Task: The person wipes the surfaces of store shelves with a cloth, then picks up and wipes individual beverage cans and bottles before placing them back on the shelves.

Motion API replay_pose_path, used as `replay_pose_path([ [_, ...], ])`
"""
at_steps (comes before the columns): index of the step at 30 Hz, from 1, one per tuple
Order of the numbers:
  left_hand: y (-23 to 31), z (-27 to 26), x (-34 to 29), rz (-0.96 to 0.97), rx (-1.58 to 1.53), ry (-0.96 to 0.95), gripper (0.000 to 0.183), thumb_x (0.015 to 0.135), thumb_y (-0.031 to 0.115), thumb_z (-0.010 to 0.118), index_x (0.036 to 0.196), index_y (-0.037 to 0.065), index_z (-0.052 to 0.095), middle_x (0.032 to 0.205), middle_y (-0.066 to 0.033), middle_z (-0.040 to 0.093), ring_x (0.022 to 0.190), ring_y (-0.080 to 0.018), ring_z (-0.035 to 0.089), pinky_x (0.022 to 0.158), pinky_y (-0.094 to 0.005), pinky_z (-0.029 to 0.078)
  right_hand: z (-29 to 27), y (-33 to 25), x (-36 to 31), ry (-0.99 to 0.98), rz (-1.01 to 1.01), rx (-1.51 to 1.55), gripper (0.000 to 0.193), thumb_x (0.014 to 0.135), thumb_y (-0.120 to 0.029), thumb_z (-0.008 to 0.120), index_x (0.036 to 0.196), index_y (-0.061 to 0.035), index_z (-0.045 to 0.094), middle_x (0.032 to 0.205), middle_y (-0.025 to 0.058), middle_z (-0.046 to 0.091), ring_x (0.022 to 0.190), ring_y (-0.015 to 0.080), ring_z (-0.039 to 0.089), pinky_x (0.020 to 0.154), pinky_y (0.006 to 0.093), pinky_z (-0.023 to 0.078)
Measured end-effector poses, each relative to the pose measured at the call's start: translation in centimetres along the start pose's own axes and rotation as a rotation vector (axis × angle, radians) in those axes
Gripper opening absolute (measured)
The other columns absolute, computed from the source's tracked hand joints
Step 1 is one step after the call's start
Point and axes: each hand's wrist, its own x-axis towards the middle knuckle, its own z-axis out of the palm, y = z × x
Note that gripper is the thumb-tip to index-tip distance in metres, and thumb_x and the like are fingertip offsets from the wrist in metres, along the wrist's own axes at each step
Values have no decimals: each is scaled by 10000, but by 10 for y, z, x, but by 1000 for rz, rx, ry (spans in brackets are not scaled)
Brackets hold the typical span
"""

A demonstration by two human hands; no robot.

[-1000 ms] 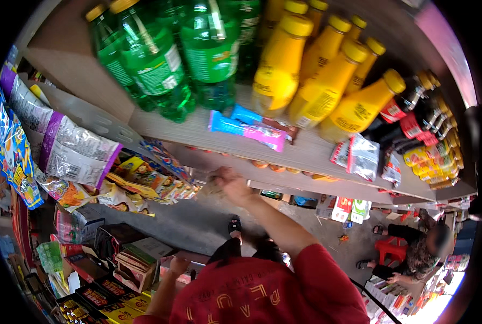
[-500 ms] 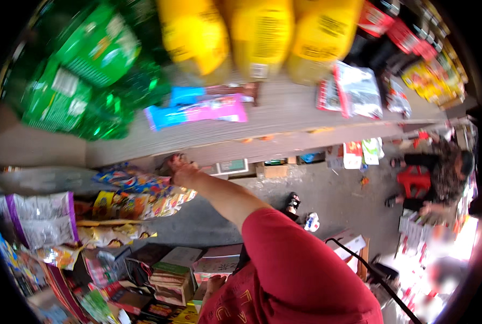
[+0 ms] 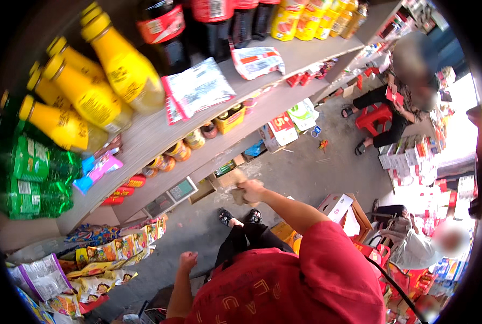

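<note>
My right hand [image 3: 252, 191] reaches out over the floor in front of the lower shelf, its fingers closed on a crumpled greyish-brown cloth [image 3: 240, 195], blurred at its edge. Low on the left, my left hand [image 3: 187, 261] is held in a loose fist with nothing visible in it. On the shelf [image 3: 144, 137] ahead, yellow bottles [image 3: 87, 100], green bottles [image 3: 33, 159] and dark bottles with red labels [image 3: 163, 27] stand in groups. Near the shelf's front edge lie a pink and blue packet [image 3: 100, 170] and silvery packets [image 3: 200, 89].
Jars [image 3: 195, 139] and red cans [image 3: 125, 191] fill the lower shelf. Snack bags [image 3: 114, 248] hang at the left. A person [image 3: 397, 97] sits on a red stool [image 3: 375, 120] at the far right; another person [image 3: 413, 245] is lower right. An open carton [image 3: 343, 213] stands beside me.
My view has swung to the right. My right hand has moved away from beside the snack bags to over the floor, cloth in it. My left hand now shows more fully.
</note>
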Motion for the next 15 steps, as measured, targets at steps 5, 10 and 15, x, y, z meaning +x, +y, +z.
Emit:
replay_pose_path([
  [5,141,5,58,-290,192,-176,329,784,303,649,650,13,567,696,-156,613,599,-236,601,547,-370,456,31,89,-59,223,266,325,456,627,-82,548,1079,-71,609,945,190,632,929,337,598,813,381,470],
  [10,207,41,155,-38,296,-171,322,784,297,658,741,-17,600,661,-129,600,639,-191,579,601,-356,465,74,133,-59,319,402,527,429,609,-87,615,1035,-40,630,874,189,645,871,276,635,784,345,484],
  [15,262,85,270,20,91,-174,255,755,210,701,764,-18,589,652,-78,587,516,-161,526,455,-335,427,122,165,-9,480,371,794,434,646,-56,614,1078,-8,603,840,152,655,815,213,637,741,323,493],
])
